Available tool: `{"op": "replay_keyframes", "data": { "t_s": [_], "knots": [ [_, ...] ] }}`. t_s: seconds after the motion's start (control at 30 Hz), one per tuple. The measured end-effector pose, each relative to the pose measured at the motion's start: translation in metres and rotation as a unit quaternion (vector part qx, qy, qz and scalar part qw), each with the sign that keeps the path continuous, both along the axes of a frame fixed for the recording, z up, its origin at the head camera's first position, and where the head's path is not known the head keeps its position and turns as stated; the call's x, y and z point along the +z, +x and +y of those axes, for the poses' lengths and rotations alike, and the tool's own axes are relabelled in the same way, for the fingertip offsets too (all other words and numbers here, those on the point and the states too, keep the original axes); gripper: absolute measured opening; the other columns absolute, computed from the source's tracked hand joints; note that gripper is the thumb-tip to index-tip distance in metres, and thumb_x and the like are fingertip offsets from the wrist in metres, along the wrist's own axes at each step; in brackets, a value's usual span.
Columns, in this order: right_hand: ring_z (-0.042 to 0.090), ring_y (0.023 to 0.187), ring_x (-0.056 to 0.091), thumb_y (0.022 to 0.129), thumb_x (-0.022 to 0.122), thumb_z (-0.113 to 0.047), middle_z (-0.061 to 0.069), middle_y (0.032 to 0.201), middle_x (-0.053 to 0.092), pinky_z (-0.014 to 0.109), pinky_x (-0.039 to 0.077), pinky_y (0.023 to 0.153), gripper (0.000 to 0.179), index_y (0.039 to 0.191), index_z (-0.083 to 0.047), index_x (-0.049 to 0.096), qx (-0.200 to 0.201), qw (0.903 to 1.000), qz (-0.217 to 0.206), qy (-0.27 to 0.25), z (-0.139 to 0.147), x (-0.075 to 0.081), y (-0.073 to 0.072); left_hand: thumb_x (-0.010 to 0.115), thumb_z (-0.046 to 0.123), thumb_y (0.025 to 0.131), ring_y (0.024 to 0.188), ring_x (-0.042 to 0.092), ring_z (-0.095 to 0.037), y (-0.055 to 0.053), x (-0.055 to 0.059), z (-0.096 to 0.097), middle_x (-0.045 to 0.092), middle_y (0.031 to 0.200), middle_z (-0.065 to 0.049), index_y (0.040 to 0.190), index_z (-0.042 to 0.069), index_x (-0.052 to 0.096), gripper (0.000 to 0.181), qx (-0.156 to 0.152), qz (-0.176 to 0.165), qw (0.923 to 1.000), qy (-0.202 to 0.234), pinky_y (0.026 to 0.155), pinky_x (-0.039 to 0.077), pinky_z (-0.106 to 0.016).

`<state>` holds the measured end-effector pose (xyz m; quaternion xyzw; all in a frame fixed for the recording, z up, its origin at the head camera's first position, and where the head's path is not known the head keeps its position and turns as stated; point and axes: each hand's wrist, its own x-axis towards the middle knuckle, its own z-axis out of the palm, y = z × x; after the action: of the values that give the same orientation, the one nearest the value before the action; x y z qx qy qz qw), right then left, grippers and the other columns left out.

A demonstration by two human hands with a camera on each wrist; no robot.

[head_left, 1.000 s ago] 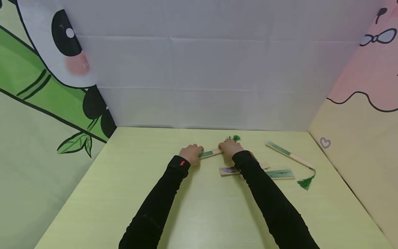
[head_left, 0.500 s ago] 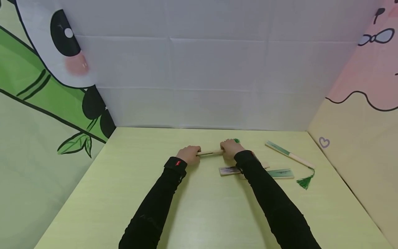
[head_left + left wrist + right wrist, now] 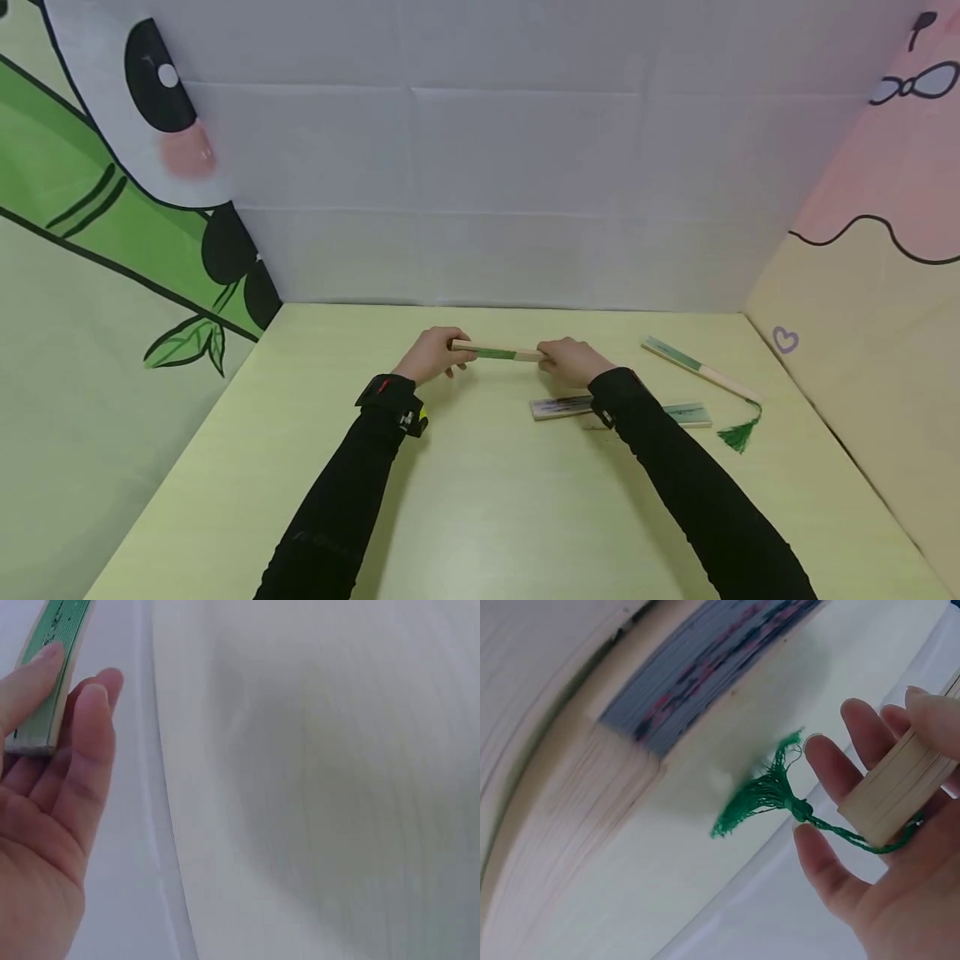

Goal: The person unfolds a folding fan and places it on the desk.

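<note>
Between my two hands, in the head view, lies a folded hand fan [image 3: 498,352] with a green section and pale wooden sticks. My left hand [image 3: 433,354] pinches its green end; the left wrist view has the thumb on top of the fan [image 3: 66,637] and the fingers below. At the wooden end, my right hand [image 3: 573,361] grips the sticks. From that end of the fan [image 3: 892,791] hangs a green tassel [image 3: 759,796] on a cord, in the right wrist view.
Beside the right forearm lie a folded purple-grey fan [image 3: 558,407] and a green one [image 3: 692,414], partly hidden by the sleeve. Another folded green fan [image 3: 675,357] with a tassel [image 3: 738,437] lies farther right on the pale table [image 3: 480,500]. A white wall [image 3: 517,192] rises behind.
My left hand has turned and shifted left and up, bringing the fan's green side back into view. The right hand has moved slightly right, and the held fan's tassel is now hidden in the head view.
</note>
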<state>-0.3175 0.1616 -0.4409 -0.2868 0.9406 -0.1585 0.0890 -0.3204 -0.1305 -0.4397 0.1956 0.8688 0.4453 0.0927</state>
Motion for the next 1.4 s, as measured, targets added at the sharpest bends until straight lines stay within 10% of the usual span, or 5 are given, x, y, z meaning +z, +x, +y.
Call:
{"op": "replay_keyframes", "data": {
  "t_s": [0.23,0.57,0.93,1.1,1.4],
  "knots": [
    [0.013,0.061,0.030,0.104,0.051,-0.016,0.001,0.070,0.041,0.032,0.027,0.060,0.012,0.094,-0.009,0.051,0.015,0.9981,-0.018,-0.057,0.007,0.015,0.021,0.069,0.015,0.093,0.101,0.063,-0.042,0.003,0.003,-0.004,0.069,0.096,-0.012,0.113,0.004,0.063,0.024,0.006,-0.026,0.9903,0.136,0.089,0.055,-0.049],
    [0.012,0.054,0.031,0.103,0.053,-0.021,-0.002,0.065,0.040,0.026,0.026,0.053,0.017,0.090,-0.011,0.054,0.002,0.9908,-0.017,-0.134,0.001,0.022,0.044,0.069,0.014,0.092,0.099,0.068,-0.029,0.007,0.013,0.002,0.067,0.108,-0.018,0.122,-0.004,0.056,0.037,0.039,-0.063,0.9549,0.288,0.095,0.050,-0.051],
    [0.015,0.056,0.048,0.103,0.053,-0.022,0.007,0.076,0.062,0.026,0.036,0.049,0.017,0.091,-0.012,0.060,-0.028,0.9724,-0.018,-0.231,-0.025,0.028,0.064,0.065,0.012,0.094,0.093,0.070,-0.020,0.010,0.024,0.018,0.070,0.104,-0.012,0.125,-0.001,0.052,0.036,0.082,-0.089,0.8770,0.465,0.090,0.054,-0.035],
    [0.024,0.059,0.060,0.102,0.055,-0.022,-0.001,0.071,0.062,0.027,0.042,0.047,0.020,0.086,-0.012,0.061,-0.039,0.9605,-0.025,-0.274,-0.037,0.032,0.072,0.062,0.012,0.096,0.092,0.070,-0.018,0.012,0.028,0.031,0.072,0.102,-0.008,0.127,-0.002,0.054,0.036,0.100,-0.103,0.8564,0.496,0.089,0.055,-0.034],
    [0.041,0.061,0.063,0.100,0.056,-0.024,0.012,0.070,0.064,0.033,0.048,0.048,0.021,0.092,-0.007,0.065,-0.100,0.9217,-0.093,-0.363,-0.054,0.041,0.081,0.059,0.015,0.099,0.093,0.069,-0.018,0.016,0.027,0.055,0.068,0.106,-0.010,0.130,-0.004,0.054,0.037,0.098,-0.125,0.8610,0.483,0.090,0.055,-0.035]
  ]
}}
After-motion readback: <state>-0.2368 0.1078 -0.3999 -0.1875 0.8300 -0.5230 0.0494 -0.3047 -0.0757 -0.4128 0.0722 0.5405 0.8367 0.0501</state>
